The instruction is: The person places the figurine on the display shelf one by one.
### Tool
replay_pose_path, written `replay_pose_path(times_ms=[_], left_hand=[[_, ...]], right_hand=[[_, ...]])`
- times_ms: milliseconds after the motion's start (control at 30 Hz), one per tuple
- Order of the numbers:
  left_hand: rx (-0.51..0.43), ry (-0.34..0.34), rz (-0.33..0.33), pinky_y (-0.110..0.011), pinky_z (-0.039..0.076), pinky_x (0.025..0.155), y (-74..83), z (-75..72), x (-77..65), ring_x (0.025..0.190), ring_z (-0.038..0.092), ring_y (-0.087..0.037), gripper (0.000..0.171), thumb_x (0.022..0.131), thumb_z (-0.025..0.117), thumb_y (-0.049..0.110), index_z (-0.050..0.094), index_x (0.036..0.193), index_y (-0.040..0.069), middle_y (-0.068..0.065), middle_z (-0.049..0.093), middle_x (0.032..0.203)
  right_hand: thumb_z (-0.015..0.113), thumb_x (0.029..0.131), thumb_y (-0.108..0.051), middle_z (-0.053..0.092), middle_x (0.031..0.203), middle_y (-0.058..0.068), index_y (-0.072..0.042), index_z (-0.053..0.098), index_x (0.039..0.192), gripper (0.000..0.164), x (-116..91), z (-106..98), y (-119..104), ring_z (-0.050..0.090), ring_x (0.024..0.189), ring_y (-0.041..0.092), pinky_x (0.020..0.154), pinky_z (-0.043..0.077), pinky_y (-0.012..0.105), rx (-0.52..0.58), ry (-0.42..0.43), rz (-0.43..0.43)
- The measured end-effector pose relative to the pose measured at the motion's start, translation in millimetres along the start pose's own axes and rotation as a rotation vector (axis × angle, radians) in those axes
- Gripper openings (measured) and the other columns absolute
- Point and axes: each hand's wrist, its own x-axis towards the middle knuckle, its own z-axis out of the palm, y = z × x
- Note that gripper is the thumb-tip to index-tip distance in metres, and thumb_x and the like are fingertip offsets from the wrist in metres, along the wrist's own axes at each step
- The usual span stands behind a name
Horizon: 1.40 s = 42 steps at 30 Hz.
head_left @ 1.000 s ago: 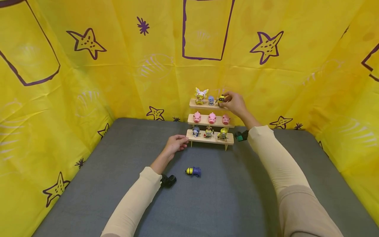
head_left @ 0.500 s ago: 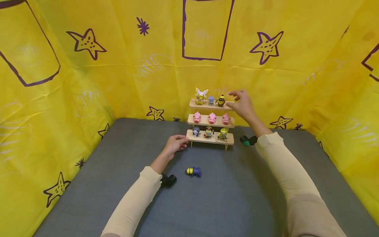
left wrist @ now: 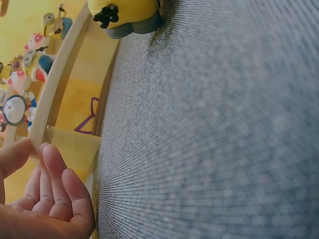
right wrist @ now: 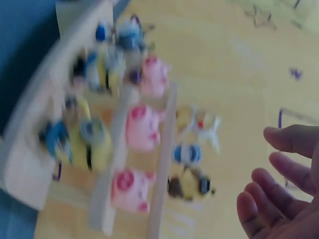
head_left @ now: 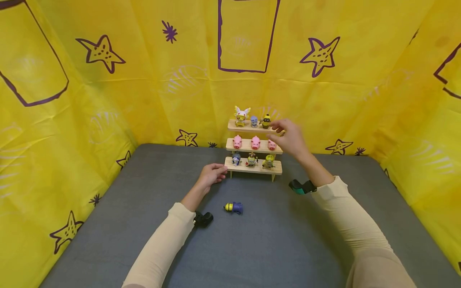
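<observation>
A three-tier wooden display stand (head_left: 248, 169) bears several small figurines. My left hand (head_left: 210, 175) pinches the left end of its lowest board between thumb and fingers, as the left wrist view also shows. My right hand (head_left: 291, 139) is held off the stand's right side, fingers apart and holding nothing. Closest to it on the top tier stands a yellow-and-dark minion figurine (head_left: 266, 121), beside a small blue figurine (head_left: 253, 121) and a white-eared yellow one (head_left: 241, 117). Pink pig figurines (head_left: 255, 142) fill the middle tier. The lowest tier carries a dark-hooded figurine (head_left: 235, 159) and two yellow minions (head_left: 268, 161).
In front of the stand, a minion figurine in blue (head_left: 233, 207) lies on its side on the grey cloth surface (head_left: 273, 248). Yellow fabric (head_left: 173, 104) printed with purple starfish hangs behind and along both sides. Each wrist wears a black camera mount (head_left: 203, 219).
My right hand has let go of the top-tier minion, drawn back to the right and then dropped lower. The left hand keeps its grip on the board.
</observation>
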Motion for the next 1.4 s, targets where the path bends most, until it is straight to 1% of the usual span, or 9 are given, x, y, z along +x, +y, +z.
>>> replay_pose_path(times_ms=[167,300,400,533,833,900,1033,1233,1400], left_hand=[[-0.001,0.004,0.001,-0.023,0.052,0.066,0.6,-0.7,0.1,0.069,0.061,-0.007,0.034,0.095,0.064,0.022,0.063,0.123,0.001,-0.007,0.07,0.099],[-0.001,0.007,-0.001,-0.023,0.052,0.066,-0.3,-0.6,0.4,0.068,0.061,-0.007,0.034,0.095,0.065,0.022,0.063,0.122,0.001,-0.008,0.07,0.099],[-0.002,0.006,-0.003,-0.022,0.051,0.065,-1.4,-0.7,0.5,0.068,0.061,-0.007,0.034,0.095,0.065,0.022,0.063,0.122,0.001,-0.008,0.07,0.099],[0.001,0.005,-0.002,-0.023,0.051,0.066,-2.0,-1.4,0.3,0.069,0.062,-0.008,0.035,0.095,0.065,0.023,0.064,0.122,0.002,-0.008,0.07,0.1],[0.012,0.01,-0.015,-0.023,0.052,0.067,-2.1,-1.5,0.1,0.071,0.063,-0.009,0.034,0.095,0.064,0.024,0.065,0.121,0.003,-0.01,0.07,0.104],[0.011,0.011,-0.021,-0.023,0.052,0.067,-2.0,-1.1,0.4,0.071,0.062,-0.008,0.034,0.095,0.065,0.024,0.065,0.121,0.003,-0.011,0.07,0.105],[0.007,0.015,-0.02,-0.023,0.052,0.067,-1.5,-0.7,0.1,0.07,0.062,-0.008,0.033,0.095,0.065,0.024,0.065,0.12,0.003,-0.01,0.07,0.104],[0.006,0.016,-0.011,-0.022,0.051,0.066,-0.3,-0.2,-1.8,0.07,0.062,-0.008,0.033,0.094,0.065,0.022,0.064,0.121,0.003,-0.009,0.07,0.101],[0.013,0.02,-0.013,-0.023,0.052,0.066,0.8,-0.1,-2.6,0.071,0.062,-0.009,0.033,0.095,0.065,0.023,0.064,0.121,0.002,-0.009,0.07,0.102]], right_hand=[[0.074,0.083,-0.008,0.067,0.1,0.02,0.002,0.068,0.11,0.029,-22.3,19.1,-16.6,0.062,0.091,0.032,0.074,0.053,0.041,-0.016,-0.118,-0.07],[0.074,0.084,-0.009,0.068,0.097,0.018,0.001,0.069,0.106,0.024,-38.4,35.9,-26.5,0.063,0.087,0.031,0.071,0.052,0.036,0.014,-0.222,-0.127],[0.075,0.084,-0.01,0.069,0.094,0.016,-0.001,0.07,0.104,0.023,-49.9,48.6,-32.0,0.064,0.085,0.03,0.071,0.052,0.038,0.024,-0.276,-0.164],[0.076,0.083,-0.011,0.069,0.091,0.01,-0.004,0.071,0.104,0.022,-65.8,65.7,-37.8,0.064,0.084,0.023,0.074,0.053,0.038,-0.016,-0.355,-0.205],[0.075,0.085,-0.019,0.066,0.09,0.002,-0.012,0.074,0.101,0.017,-99.8,95.4,-42.3,0.058,0.084,0.015,0.073,0.048,0.026,-0.177,-0.604,-0.416],[0.075,0.085,-0.02,0.066,0.09,0.001,-0.013,0.075,0.102,0.019,-104.9,99.6,-42.0,0.058,0.084,0.014,0.074,0.048,0.025,-0.205,-0.629,-0.449],[0.076,0.084,-0.02,0.065,0.093,0.0,-0.015,0.074,0.105,0.022,-111.4,104.8,-40.8,0.057,0.086,0.014,0.074,0.048,0.024,-0.235,-0.657,-0.464],[0.077,0.083,-0.023,0.063,0.094,-0.001,-0.016,0.073,0.107,0.025,-118.0,110.1,-38.3,0.054,0.088,0.014,0.072,0.048,0.025,-0.313,-0.68,-0.431],[0.078,0.082,-0.023,0.063,0.096,0.001,-0.016,0.072,0.107,0.027,-121.4,113.2,-36.4,0.055,0.09,0.017,0.071,0.05,0.027,-0.374,-0.65,-0.42]])
